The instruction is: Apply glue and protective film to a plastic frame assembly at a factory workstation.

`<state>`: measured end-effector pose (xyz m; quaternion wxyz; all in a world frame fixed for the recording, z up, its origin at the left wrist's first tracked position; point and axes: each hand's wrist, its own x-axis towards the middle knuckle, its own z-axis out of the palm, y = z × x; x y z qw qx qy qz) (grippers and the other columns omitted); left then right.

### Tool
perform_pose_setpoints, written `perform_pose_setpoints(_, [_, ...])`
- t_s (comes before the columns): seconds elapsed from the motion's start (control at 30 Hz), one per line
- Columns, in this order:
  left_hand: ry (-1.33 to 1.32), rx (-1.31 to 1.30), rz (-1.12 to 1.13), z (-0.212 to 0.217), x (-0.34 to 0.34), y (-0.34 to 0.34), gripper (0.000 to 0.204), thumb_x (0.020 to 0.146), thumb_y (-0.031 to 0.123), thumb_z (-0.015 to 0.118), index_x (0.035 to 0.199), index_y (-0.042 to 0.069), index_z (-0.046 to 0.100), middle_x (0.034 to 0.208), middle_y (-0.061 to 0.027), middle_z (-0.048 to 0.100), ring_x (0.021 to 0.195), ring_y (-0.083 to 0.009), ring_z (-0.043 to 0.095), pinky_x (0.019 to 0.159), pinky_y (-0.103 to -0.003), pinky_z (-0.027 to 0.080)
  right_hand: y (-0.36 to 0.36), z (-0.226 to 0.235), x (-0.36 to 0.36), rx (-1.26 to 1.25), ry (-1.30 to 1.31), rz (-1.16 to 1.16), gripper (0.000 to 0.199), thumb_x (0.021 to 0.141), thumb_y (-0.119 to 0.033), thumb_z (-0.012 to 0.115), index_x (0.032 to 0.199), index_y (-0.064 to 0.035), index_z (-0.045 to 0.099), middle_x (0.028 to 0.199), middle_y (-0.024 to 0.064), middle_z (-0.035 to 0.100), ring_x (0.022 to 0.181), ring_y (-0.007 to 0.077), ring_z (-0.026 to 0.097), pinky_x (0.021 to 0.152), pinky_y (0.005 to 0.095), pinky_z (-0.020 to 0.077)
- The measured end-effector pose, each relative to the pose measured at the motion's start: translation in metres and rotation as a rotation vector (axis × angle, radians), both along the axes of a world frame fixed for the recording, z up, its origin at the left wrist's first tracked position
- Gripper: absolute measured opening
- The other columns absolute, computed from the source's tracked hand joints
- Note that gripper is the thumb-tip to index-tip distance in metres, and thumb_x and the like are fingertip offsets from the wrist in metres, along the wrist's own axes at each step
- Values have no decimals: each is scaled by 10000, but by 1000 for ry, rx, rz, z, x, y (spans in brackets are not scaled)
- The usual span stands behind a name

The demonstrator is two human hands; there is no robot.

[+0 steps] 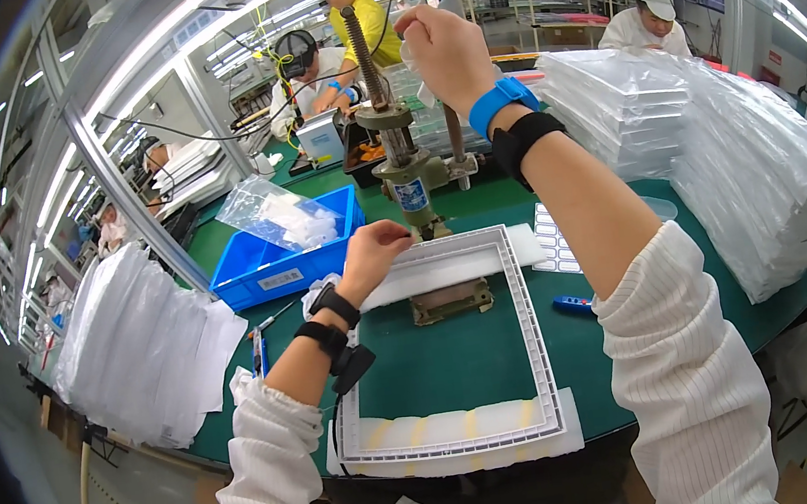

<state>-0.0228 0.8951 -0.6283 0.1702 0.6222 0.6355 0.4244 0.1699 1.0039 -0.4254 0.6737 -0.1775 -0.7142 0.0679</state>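
Observation:
A white rectangular plastic frame (538, 356) lies around the base of a green hand press (406, 176), resting on white foam strips (524, 245) at its far and near sides. My left hand (374, 259) is at the frame's far left corner, fingers pinched together beside the press's lower end; whatever they hold is too small to make out. Raised high on the right, my right hand (450, 57) is closed around the upper end of the press lever (455, 135), with some white wrapping at its palm. The press's toothed column (364, 55) stands upright left of that hand.
A blue bin (276, 280) with a bag of white parts (291, 220) sits left of the press. Wrapped white stacks (618, 110) stand right; white sheets (148, 349) stand left. A blue tool (572, 305) and a label sheet (553, 239) lie right. Co-workers sit beyond.

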Motion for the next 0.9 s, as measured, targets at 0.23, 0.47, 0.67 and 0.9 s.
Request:
perform_pose_setpoints(0.23, [-163,-90,-61,-8,18,1,207,877,103,755,1014,-36,687,907,-76,736,848,-131,685,774,-270,534,-1,-3,3,-19,-8,-18,264,958,-182,494,1007,-34,707,909,171,707,793,335,674,733,404,529])
perform_pose_setpoints(0.47, [-437,-145,-54,-6,27,-12,225,873,113,768,1033,-36,717,970,-65,744,874,-117,673,832,-254,515,3,-7,-1,34,49,-31,242,964,-161,500,1018,-42,705,910,157,699,780,312,667,713,391,525])
perform_pose_setpoints(0.67, [-299,-176,-57,-8,9,-18,210,873,125,769,1010,-34,758,949,-66,755,865,-110,668,812,-248,508,0,-7,-8,50,40,3,231,965,-159,512,1020,-43,704,839,150,670,719,278,637,676,373,504])
perform_pose_setpoints(0.9, [-233,-199,-60,-6,12,-20,220,880,148,766,1020,-21,766,927,-60,756,851,-99,657,792,-241,495,7,-7,-8,51,39,-22,230,964,-163,519,1017,-43,708,772,131,653,673,228,617,654,341,497])
